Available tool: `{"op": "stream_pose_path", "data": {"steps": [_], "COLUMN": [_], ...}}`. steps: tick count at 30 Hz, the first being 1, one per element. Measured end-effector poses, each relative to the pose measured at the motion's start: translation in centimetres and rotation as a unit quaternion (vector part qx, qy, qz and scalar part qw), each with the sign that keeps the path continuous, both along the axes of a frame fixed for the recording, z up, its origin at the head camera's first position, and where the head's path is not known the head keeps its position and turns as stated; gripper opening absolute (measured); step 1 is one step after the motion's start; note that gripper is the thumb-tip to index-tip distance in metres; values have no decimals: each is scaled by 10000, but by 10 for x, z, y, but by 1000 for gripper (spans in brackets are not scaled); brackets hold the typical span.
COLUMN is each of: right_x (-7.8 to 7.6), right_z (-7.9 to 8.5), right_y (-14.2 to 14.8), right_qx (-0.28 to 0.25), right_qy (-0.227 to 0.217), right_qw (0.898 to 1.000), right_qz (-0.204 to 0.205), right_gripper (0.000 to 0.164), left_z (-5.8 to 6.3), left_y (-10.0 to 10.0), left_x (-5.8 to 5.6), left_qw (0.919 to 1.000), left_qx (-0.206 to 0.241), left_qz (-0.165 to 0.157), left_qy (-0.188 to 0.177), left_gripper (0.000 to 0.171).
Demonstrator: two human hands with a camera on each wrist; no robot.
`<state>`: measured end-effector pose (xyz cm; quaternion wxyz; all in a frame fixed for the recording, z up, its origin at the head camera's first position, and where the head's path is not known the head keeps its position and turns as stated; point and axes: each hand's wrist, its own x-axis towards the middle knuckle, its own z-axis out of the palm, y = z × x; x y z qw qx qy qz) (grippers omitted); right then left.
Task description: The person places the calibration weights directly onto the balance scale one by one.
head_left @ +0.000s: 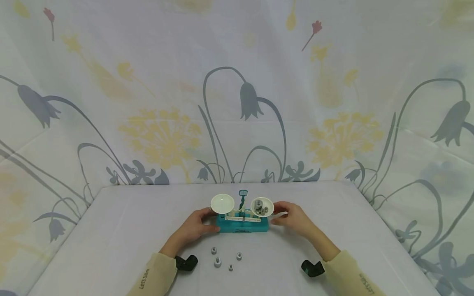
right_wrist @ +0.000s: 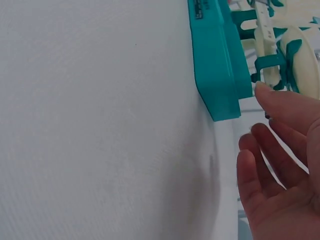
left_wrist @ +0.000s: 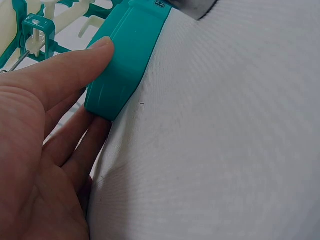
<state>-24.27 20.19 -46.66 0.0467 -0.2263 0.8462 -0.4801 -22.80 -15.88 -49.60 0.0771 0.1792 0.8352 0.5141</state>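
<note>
A small teal balance scale [head_left: 242,224] with two white pans stands on the table. The left pan [head_left: 222,204] is bare, while the right pan [head_left: 267,201] holds several metal weights [head_left: 259,204]. My left hand [head_left: 196,226] grips the scale's left end; in the left wrist view its thumb [left_wrist: 102,52] lies on the teal base and other fingers are at its end. By the right end is my right hand [head_left: 294,220], thumb and fingers spread and lightly bent. The right wrist view shows those fingers [right_wrist: 248,170] apart from the base, the thumb close to the frame under the pan.
Several loose metal weights, one of them a larger weight [head_left: 217,262], stand in front of the scale on the white-covered table [head_left: 281,263]. Behind the table hangs a flower-printed curtain [head_left: 237,144]. A black wrist camera [head_left: 187,263] sits by the left cuff.
</note>
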Motion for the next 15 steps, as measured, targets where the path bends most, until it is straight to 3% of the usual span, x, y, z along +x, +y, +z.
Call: {"op": "stream_pose_path", "data": {"steps": [15], "right_x": [2], "right_z": [-24], "right_y": [-15], "right_qx": [-418], "right_qy": [-426], "right_qw": [9982], "right_qz": [33], "right_gripper": [55], "left_z": [3], "left_y": [1], "left_x": [2], "left_qw": [10000], "left_qx": [80], "left_qz": [-24], "left_qy": [15], "left_gripper": [53]}}
